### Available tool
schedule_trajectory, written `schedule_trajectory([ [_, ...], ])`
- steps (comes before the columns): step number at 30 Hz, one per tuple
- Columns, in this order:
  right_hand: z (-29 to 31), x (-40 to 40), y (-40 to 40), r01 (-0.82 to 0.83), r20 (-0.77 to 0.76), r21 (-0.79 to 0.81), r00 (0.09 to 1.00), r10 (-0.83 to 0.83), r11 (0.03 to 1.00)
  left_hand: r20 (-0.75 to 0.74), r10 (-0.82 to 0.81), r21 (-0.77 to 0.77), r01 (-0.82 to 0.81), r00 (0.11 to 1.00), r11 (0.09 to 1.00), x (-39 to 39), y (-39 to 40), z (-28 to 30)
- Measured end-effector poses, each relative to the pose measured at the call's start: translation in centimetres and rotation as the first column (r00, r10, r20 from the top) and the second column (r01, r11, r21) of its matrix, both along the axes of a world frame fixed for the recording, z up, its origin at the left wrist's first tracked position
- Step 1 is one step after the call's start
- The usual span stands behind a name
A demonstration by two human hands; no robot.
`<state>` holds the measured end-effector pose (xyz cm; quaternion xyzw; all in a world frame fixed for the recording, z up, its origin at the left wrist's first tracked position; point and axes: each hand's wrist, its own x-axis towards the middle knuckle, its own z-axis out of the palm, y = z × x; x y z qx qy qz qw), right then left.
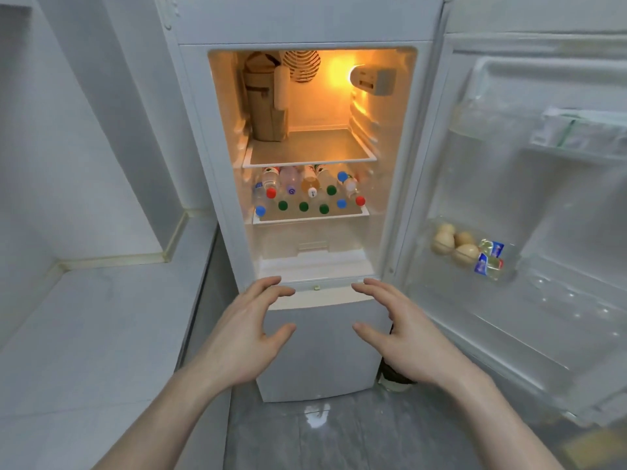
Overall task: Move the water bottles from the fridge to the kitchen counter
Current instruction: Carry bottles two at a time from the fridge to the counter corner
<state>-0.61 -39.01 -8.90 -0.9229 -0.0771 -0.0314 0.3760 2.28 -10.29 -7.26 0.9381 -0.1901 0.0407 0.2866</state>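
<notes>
Head view: left hand (247,334) and right hand (400,334) hover empty, fingers spread; water bottles (307,193) stand on the fridge shelf (310,218) beyond the fingertips. Reaching step, I judge; next, grasp one bottle.

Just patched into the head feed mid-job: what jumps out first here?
The open fridge glows orange inside, with the water bottles crowding its second shelf, caps red, green and blue. Both bare hands, left hand and right hand, hover open in front of it, holding nothing. Eggs sit in the open door's rack on the right.
</notes>
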Motion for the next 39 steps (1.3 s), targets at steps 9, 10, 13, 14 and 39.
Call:
schedule_trajectory([
  [9,0.7,12.2,3.9,0.064,-0.031,0.085,0.998,-0.062,0.994,-0.118,0.001,-0.078,-0.010,0.993,0.997,14.4,3.3,-1.6],
  [10,0.8,13.4,4.5,0.069,-0.041,0.093,0.997,-0.066,0.993,-0.135,0.006,-0.080,-0.017,0.991,0.997,15.7,3.7,-1.8],
  [13,0.6,16.6,6.4,0.084,-0.050,0.117,0.996,-0.078,0.990,-0.164,0.002,-0.095,-0.018,0.986,0.995,19.8,4.8,-2.2],
  [14,0.7,17.4,6.8,0.091,-0.054,0.128,0.995,-0.084,0.988,-0.167,-0.003,-0.103,-0.014,0.986,0.995,20.9,5.0,-2.2],
  [39,-2.6,43.8,7.5,0.160,-0.240,0.227,0.965,-0.104,0.961,-0.623,0.228,-0.498,-0.605,0.748,0.622,45.3,-3.0,-6.9],
])
